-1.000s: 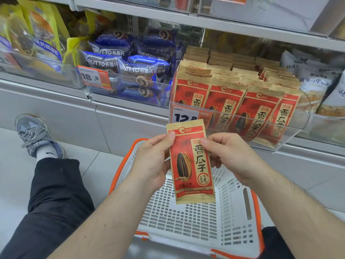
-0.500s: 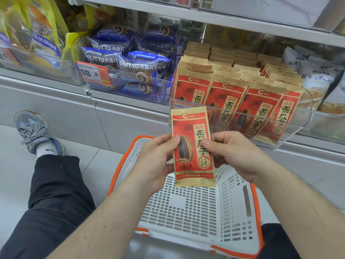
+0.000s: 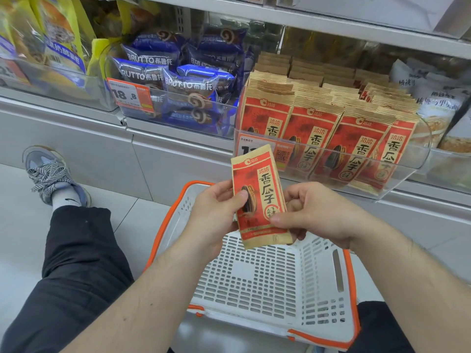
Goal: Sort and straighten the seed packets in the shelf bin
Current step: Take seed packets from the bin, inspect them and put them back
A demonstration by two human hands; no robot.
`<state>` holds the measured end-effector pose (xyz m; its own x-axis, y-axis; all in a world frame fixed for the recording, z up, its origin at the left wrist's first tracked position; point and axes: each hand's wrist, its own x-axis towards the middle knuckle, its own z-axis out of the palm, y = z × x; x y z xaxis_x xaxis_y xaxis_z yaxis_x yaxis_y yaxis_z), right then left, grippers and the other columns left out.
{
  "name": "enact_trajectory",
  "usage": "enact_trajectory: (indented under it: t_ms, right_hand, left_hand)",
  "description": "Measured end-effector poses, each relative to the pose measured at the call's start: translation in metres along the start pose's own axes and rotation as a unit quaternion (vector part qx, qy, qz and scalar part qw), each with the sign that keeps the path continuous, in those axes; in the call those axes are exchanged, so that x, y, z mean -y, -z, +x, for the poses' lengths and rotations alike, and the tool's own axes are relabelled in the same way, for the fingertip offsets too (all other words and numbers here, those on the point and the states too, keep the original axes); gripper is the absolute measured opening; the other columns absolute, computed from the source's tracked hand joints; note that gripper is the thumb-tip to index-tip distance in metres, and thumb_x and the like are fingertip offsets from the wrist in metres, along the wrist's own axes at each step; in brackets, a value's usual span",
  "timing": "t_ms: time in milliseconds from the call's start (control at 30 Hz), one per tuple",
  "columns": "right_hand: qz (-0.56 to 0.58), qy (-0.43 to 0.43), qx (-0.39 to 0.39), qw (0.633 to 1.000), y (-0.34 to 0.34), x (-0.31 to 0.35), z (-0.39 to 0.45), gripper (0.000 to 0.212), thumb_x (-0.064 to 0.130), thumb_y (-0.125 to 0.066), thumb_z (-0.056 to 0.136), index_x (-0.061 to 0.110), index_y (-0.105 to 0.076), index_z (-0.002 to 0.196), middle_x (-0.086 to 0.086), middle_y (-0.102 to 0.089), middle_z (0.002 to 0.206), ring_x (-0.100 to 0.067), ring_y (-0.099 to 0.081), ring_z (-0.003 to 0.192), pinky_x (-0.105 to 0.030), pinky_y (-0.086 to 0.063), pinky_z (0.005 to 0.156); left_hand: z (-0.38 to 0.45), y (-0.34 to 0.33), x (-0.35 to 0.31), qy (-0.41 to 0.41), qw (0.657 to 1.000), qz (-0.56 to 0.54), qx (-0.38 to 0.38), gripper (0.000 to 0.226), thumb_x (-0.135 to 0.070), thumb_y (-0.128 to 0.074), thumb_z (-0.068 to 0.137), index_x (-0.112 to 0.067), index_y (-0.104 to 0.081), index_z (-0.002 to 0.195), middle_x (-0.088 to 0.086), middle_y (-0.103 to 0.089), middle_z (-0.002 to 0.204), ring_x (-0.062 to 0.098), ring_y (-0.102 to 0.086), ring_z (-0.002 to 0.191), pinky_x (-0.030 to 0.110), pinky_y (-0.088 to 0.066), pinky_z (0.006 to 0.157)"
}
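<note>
At lower centre of the frame, above the white slotted plastic basket with orange rim [image 3: 353, 289], I hold one flat red-and-tan paper seed packet [image 3: 260, 197] upright. My left hand [image 3: 216, 212] pinches its left edge, thumb on the face; my right hand [image 3: 316, 212] pinches its lower right edge. It looks light and crinkly, likely to bend, so I would grip by the side seams. Beyond, at centre right, the clear plastic shelf bin [image 3: 418, 159] holds rows of matching packets [image 3: 316, 133].
</note>
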<state>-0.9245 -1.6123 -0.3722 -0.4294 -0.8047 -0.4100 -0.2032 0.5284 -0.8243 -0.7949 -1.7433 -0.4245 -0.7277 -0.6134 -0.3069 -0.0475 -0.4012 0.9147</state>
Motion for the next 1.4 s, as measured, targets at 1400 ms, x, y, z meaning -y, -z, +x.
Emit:
enact_trajectory:
  t_ms: [1400]
  right_hand:
    - [-0.043, 0.103, -0.125, 0.986, -0.020, 0.009, 0.003, 0.029, 0.026, -0.060, 0.097, 0.005, -0.063, 0.077, -0.005, -0.063, 0.062, -0.015, -0.055, 0.049, -0.027, -0.045, 0.052]
  left_hand:
    - [-0.004, -0.009, -0.004, 0.121, 0.986, -0.071, 0.094, 0.022, -0.032, -0.057, 0.094, -0.012, -0.065, 0.091, 0.001, -0.067, 0.071, 0.025, -0.061, 0.076, 0.059, -0.053, 0.076]
